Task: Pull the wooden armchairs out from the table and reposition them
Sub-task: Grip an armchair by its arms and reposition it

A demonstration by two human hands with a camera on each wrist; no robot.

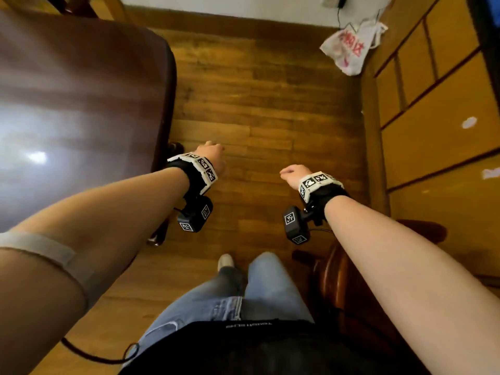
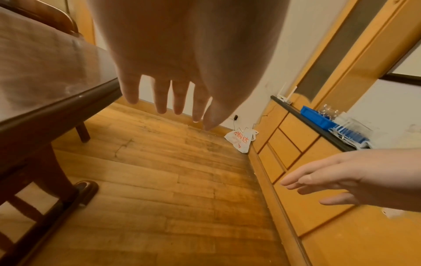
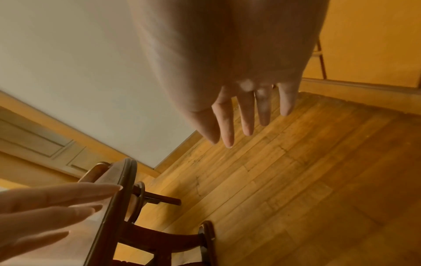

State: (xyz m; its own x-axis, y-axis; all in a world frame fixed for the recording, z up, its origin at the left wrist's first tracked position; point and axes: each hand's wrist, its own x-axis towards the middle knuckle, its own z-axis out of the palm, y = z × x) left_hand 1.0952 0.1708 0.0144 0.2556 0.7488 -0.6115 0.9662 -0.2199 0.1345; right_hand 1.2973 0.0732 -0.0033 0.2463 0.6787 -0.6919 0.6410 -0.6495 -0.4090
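Observation:
In the head view a dark wooden armchair (image 1: 334, 282) stands low on the right, beside my leg and partly hidden under my right forearm; its armrest (image 1: 424, 230) shows past the arm. Another chair's back (image 2: 66, 19) rises beyond the far end of the dark glossy table (image 1: 81, 104). My left hand (image 1: 212, 154) hovers near the table's corner, fingers (image 2: 160, 100) straight and holding nothing. My right hand (image 1: 293, 171) is stretched out over the bare floor, its fingers (image 3: 247, 118) also straight and empty. Neither hand touches a chair.
The table base and foot (image 2: 86, 189) reach onto the plank floor at the left. A yellow drawer cabinet (image 1: 438, 117) lines the right wall, with a blue tray (image 2: 316, 120) on top. A white plastic bag (image 1: 349, 50) lies in the far corner.

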